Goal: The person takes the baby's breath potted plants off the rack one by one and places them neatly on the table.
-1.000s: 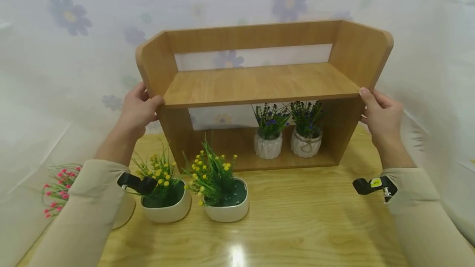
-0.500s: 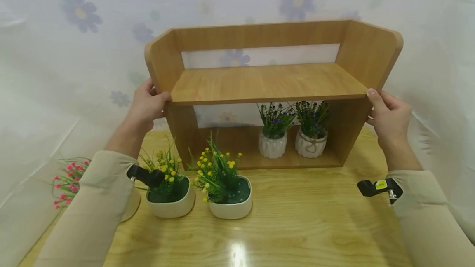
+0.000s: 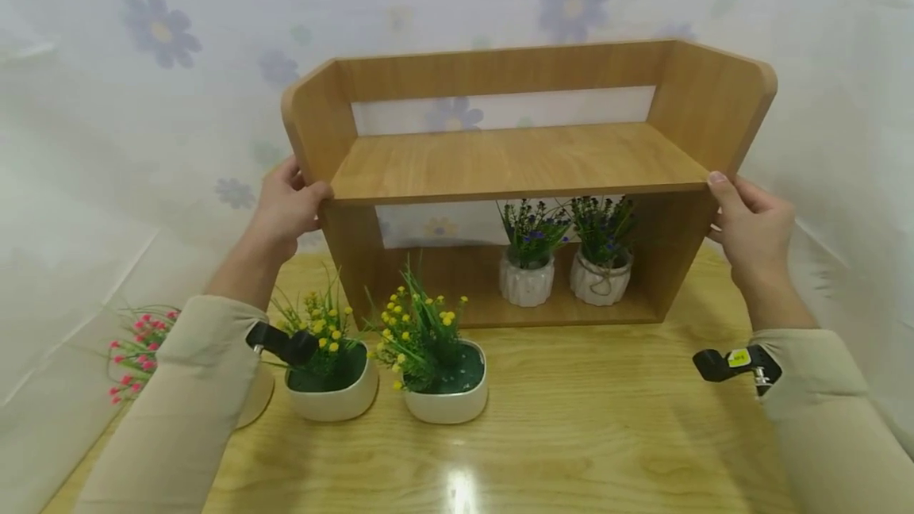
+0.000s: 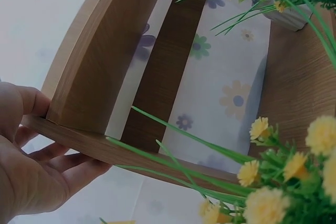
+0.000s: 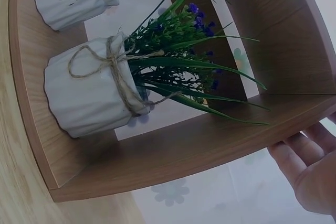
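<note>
The left hand grips one side of the two-tier wooden shelf, yellow-flowered planters below it. The right hand grips the other, purple-flowered pots to its lower left.

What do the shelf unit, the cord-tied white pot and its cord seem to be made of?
Shelf unit: wood or wood-look board, smooth, low sheen; grain streaks show.
White pot: probably glazed ceramic, given its ridged, faintly shiny wall; plastic is possible.
Cord: likely jute twine, matte, judging by its brown, fibrous look.
</note>
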`<action>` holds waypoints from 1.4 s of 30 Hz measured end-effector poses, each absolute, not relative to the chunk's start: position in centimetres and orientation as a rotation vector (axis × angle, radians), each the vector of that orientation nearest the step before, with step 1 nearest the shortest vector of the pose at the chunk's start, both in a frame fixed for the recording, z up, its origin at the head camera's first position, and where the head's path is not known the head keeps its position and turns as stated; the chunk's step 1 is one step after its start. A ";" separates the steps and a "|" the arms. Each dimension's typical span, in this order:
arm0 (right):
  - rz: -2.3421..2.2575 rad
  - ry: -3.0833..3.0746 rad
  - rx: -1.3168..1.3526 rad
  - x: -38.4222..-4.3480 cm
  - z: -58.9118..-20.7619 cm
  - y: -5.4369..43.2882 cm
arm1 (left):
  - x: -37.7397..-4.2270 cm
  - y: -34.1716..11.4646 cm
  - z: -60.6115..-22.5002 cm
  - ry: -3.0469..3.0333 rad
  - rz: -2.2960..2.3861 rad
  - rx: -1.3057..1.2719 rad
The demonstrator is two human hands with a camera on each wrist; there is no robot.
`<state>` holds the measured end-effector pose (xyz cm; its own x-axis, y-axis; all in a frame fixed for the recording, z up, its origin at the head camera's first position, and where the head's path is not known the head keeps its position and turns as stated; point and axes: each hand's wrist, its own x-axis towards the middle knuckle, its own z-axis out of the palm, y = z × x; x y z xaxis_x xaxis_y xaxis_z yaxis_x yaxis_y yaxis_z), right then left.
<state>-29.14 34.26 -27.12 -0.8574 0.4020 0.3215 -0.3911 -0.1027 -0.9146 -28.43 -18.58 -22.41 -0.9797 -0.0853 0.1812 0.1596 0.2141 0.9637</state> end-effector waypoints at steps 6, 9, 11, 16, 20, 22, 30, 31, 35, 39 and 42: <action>1.999 -1.698 -0.006 -28.9 -27.0 34.6 | -28.4 -18.7 -22.4 -2.304 -1.853 -0.068; 2.008 -1.737 -0.004 -28.8 -26.9 34.9 | -28.4 -18.6 -22.4 -2.305 -1.854 -0.073; 2.027 -1.762 -0.002 -28.6 -26.7 35.1 | -28.4 -18.6 -22.4 -2.303 -1.857 -0.079; 2.007 -1.820 -0.015 -27.5 -26.3 35.3 | -28.5 -18.5 -22.5 -2.299 -1.864 -0.081; 1.954 -1.779 -0.044 -26.4 -26.4 34.8 | -28.5 -18.5 -22.5 -2.307 -1.850 -0.074; 1.938 -1.723 -0.037 -26.0 -26.6 34.4 | -28.5 -18.5 -22.5 -2.306 -1.852 -0.073; 1.919 -1.705 0.078 -25.1 -28.1 32.7 | -28.2 -18.6 -22.3 -2.319 -1.839 -0.076; 1.914 -1.729 0.107 -25.0 -28.3 32.4 | -28.2 -18.6 -22.3 -2.317 -1.842 -0.075; 1.875 -1.839 0.222 -24.4 -29.4 31.4 | -28.3 -18.6 -22.3 -2.305 -1.857 -0.085; 1.777 -1.978 0.273 -23.9 -30.5 30.4 | -28.4 -18.8 -22.4 -2.294 -1.866 -0.099; 1.760 -2.005 0.320 -23.7 -31.0 29.9 | -28.4 -18.8 -22.4 -2.288 -1.873 -0.105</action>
<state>-23.71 29.86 -30.96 -0.8718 0.1190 0.4753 -0.4559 0.1584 -0.8758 -28.38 -18.83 -22.38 -0.9809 -0.0608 0.1848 0.1692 0.2026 0.9645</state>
